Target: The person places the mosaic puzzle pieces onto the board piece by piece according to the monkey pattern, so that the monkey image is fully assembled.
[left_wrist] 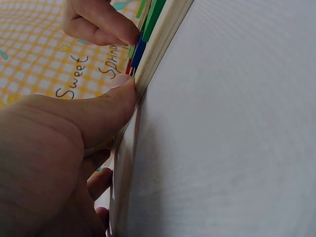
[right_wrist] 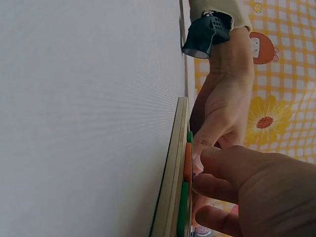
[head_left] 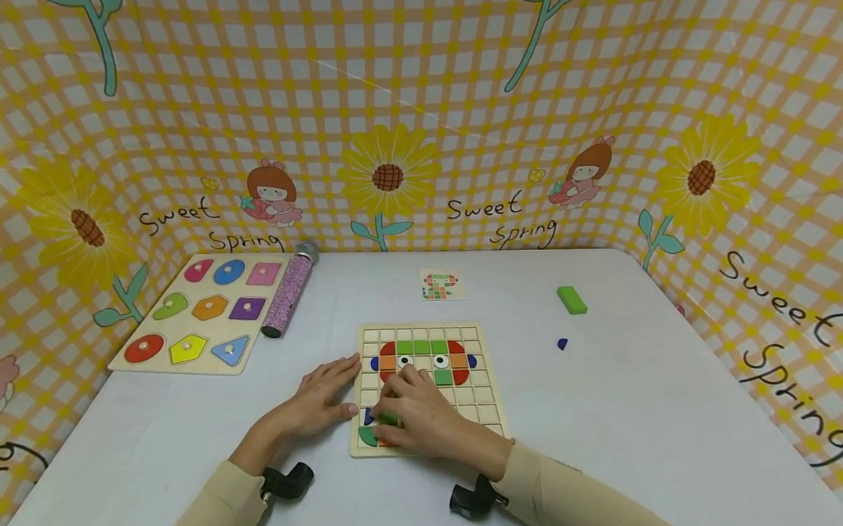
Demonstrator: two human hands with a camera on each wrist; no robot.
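Note:
A wooden grid board [head_left: 489,393] lies on the table, bearing a figure of green, red, orange and blue pieces with two eye pieces. My left hand [head_left: 321,397] rests at its left edge, fingers extended and thumb on the rim. Over the lower left cells is my right hand [head_left: 428,416], its fingers bent. One of its fingertips meets a blue piece [left_wrist: 139,52] in the left wrist view. A green square [head_left: 388,418] shows between right thumb and fingers; I cannot tell whether they grip it. The green quarter piece [head_left: 368,436] fills the corner cell.
Behind the board lies a picture card [head_left: 444,284]. To the right are a green block [head_left: 572,299] and a small blue half-round piece [head_left: 562,344]. At left sit a shape puzzle [head_left: 206,335] and a glittery pink microphone [head_left: 289,296]. A checked cloth [head_left: 414,83] hangs around the table.

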